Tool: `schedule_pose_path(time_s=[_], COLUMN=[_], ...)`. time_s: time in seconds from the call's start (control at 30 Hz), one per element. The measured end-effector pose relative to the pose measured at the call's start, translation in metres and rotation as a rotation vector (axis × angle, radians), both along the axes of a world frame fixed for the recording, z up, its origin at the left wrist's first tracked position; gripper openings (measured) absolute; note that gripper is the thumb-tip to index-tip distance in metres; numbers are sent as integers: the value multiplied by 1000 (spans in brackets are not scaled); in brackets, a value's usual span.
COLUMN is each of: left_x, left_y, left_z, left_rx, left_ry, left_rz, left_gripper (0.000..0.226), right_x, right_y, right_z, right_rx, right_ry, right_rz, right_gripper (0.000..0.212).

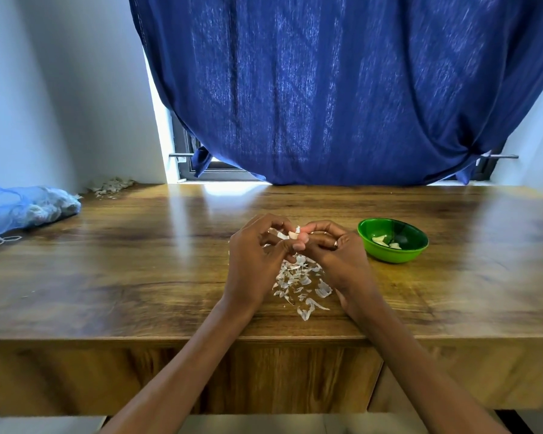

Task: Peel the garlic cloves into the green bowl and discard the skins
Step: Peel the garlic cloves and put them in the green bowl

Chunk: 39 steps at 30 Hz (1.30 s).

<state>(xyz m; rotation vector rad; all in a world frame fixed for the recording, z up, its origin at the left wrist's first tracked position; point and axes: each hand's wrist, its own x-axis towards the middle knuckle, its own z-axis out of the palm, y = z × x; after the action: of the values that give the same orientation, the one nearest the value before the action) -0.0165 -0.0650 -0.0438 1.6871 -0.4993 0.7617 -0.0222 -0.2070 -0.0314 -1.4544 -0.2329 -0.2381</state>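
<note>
Both hands, left [257, 249] and right [333, 249], pinch one clove [293, 234] over skins [301, 285] on desk [138, 245]. Risk: clove slips, misses bowl [392, 241].

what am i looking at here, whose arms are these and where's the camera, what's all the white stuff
There is no machine here. A person wears a wide-angle camera on the head, so you look forward and down along their own two bare arms. There is only this one view.

Both hands meet over a wooden table. The left hand and right hand together pinch a garlic clove and are peeling it.

The white flakes under the hands are a pile of skins. To the right stands a green bowl with a few peeled cloves inside. At far left lies a blue mesh bag, apparently with more garlic, and further skins lie in the back corner. Behind hangs a blue curtain.
</note>
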Motion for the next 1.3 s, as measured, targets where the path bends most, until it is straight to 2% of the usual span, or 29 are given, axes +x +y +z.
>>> schedule_pose_path(time_s=[0.13,0.3,0.47,0.63,0.83,1.03,1.3], left_x=[2,10,11,11,18,12,12], left_y=[3,6,13,21,23,24,26], left_z=[-1,-6,-8,-8,-12,-8,-8], left_rx=[-41,114,253,407,529,467,509], left_ry=[72,45,16,-48,-12,-39,-59], left_rz=[-53,-42,-18,82,24,34,34], left_gripper=[13,9,15,9,14,14,16], right_x=[4,8,8,8,10,11,9], right_y=[-1,-5,-8,-10,-12,-12,-13], right_z=[-1,-4,-5,-6,-7,-8,-8], right_rx=[-29,-60,-199,-222,-300,-329,-349], right_ry=[-11,3,-76,-101,-75,-22,3], right_rz=[29,87,40,23,76,108,108], right_gripper=[16,10,15,12,13,10,11])
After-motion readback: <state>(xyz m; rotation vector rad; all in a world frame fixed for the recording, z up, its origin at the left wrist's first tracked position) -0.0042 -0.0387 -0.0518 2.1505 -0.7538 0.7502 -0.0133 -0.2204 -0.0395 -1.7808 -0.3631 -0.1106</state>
